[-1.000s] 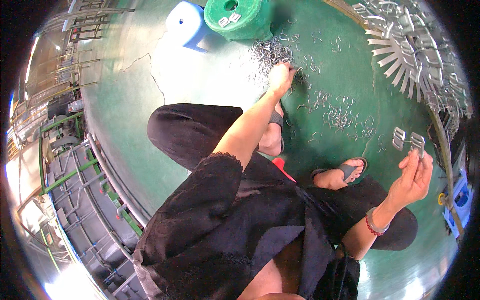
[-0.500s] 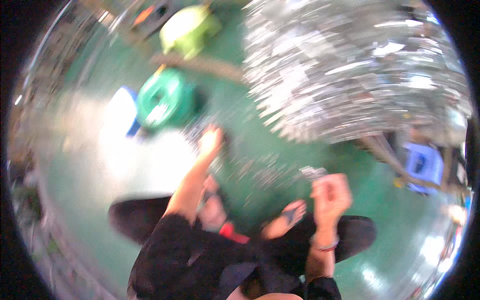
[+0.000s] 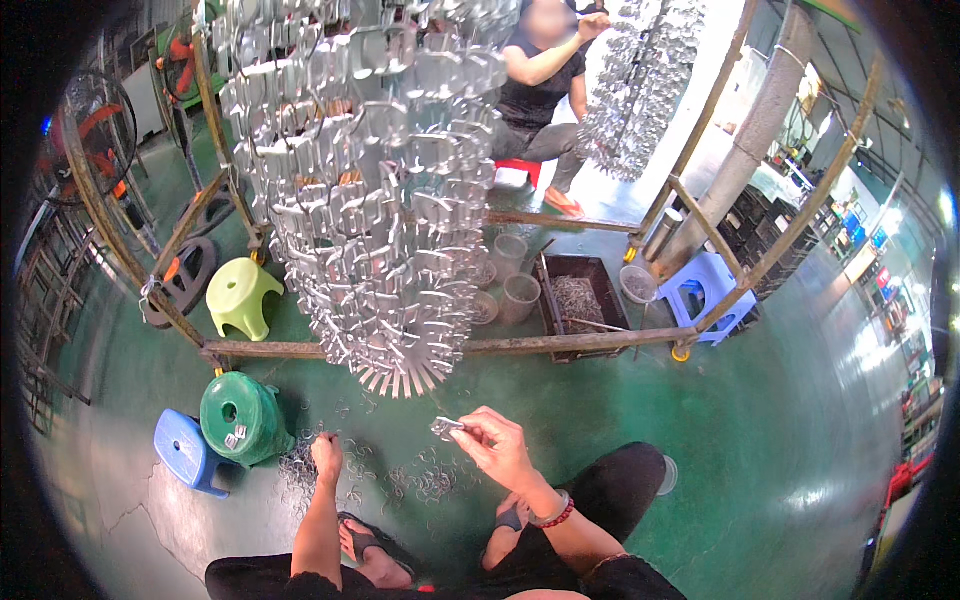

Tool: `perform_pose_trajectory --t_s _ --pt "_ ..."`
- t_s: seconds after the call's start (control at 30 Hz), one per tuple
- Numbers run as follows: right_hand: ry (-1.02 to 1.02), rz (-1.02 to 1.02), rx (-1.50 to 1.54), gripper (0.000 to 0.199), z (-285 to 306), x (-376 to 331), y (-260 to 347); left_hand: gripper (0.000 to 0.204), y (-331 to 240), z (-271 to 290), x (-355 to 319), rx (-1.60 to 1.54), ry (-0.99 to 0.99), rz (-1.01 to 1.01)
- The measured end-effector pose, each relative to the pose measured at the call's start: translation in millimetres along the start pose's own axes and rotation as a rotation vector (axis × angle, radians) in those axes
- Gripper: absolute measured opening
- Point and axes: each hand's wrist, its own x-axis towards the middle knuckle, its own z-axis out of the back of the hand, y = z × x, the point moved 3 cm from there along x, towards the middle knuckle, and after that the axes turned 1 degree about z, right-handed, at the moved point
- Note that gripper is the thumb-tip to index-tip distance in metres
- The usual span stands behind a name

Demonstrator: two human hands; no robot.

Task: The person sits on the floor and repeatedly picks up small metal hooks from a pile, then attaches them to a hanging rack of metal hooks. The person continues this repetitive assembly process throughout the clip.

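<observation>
My right hand (image 3: 497, 447) is raised in the middle, thumb and fingers pinching a small silver metal part (image 3: 445, 428). Above it hangs a tall cluster of shiny metal pieces (image 3: 375, 200), its lower end close to the held part but apart from it. My left hand (image 3: 326, 458) is low over a heap of small curved metal hooks (image 3: 298, 470) on the floor. Its fingers are curled closed, and whatever they may hold is hidden. More loose hooks (image 3: 430, 480) lie scattered between my feet and the hanging cluster.
A frame with a wooden bar (image 3: 540, 345) surrounds the cluster. Left are green (image 3: 255, 430), blue (image 3: 185, 450) and lime (image 3: 240, 290) stools. Behind the bar stand a dark parts crate (image 3: 610, 300), clear tubs and a purple-blue stool (image 3: 710, 285). A seated co-worker (image 3: 540, 100) reaches to another cluster (image 3: 645, 90).
The view has swung and sharpened, so the cluster now stands left of centre and a co-worker is visible. My right hand has come inward toward the cluster's lower end; my left stays near the heap.
</observation>
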Motion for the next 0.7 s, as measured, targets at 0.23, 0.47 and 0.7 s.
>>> perform_pose_trajectory --t_s 0.23,0.47,0.7 --pt "0.091 -0.035 -0.025 0.006 -9 -9 -7 0.018 -193 135 -29 -0.566 0.314 0.001" --pt "0.069 -0.14 -0.015 0.003 -10 -3 2 0.017 -328 194 -55 -0.631 0.178 -0.703" --pt "0.074 -0.263 0.213 0.007 -23 1 6 0.014 -311 192 -58 -0.826 0.256 -0.427"
